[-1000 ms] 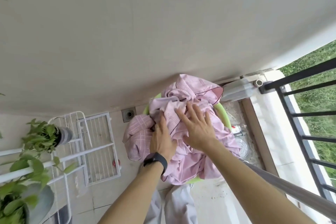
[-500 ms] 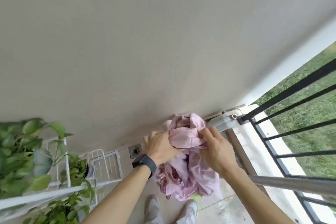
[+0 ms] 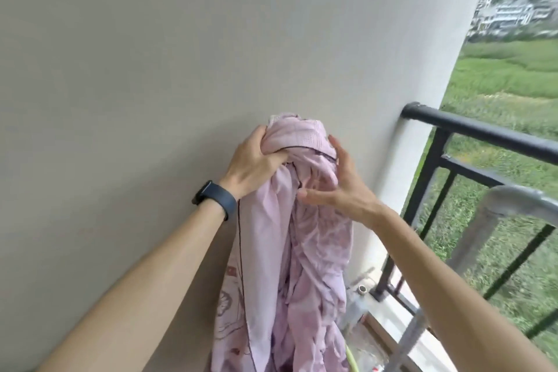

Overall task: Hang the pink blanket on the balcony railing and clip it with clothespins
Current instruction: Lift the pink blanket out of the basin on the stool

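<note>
We hold the thin, pale pink blanket (image 3: 302, 251) up in front of the plain beige wall (image 3: 151, 69), left of the black metal balcony railing (image 3: 483, 133) and clear of it. The cloth is gathered into a crumpled knot at the top and falls in long twisted folds that run out of the bottom of the view. A faint check weave shows on the top bunch, and a dark piped seam crosses it and runs down the left edge. Lower down we see outlined flower prints and a small red-and-white label.

Our left hand (image 3: 256, 166), with a dark blue wristband (image 3: 216, 199) on its wrist, grips the knot, its fingers clamped round the fabric. Our right hand (image 3: 341, 187) lies against the right side of the bunch, its fingers (image 3: 336, 148) spread apart and nearly straight, touching the cloth without closing on it. A grey metal pipe (image 3: 513, 199) stands near the railing, with a green grass field (image 3: 498, 78) beyond.
</note>
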`<control>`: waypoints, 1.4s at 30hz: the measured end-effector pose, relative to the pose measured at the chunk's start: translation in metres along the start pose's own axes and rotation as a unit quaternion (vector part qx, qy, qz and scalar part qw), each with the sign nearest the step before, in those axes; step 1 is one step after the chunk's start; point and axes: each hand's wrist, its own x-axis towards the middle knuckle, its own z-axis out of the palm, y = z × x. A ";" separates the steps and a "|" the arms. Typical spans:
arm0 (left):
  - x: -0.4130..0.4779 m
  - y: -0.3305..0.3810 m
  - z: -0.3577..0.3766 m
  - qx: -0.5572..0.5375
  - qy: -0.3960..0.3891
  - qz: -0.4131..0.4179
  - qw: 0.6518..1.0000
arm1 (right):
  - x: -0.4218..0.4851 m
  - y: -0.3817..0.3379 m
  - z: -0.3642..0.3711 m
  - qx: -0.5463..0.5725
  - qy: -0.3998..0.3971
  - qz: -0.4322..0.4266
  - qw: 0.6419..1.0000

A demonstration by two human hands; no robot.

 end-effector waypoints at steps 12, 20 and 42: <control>0.038 0.098 -0.087 0.087 -0.012 0.180 0.980 | 0.032 -0.085 -0.049 0.109 -0.096 -0.017 0.989; 0.021 0.078 -0.107 0.380 0.014 0.213 0.900 | 0.049 -0.104 -0.052 -0.270 0.186 -0.154 0.932; 0.051 0.114 -0.092 0.395 0.144 0.220 0.880 | 0.046 -0.081 -0.065 0.304 -0.316 0.067 0.896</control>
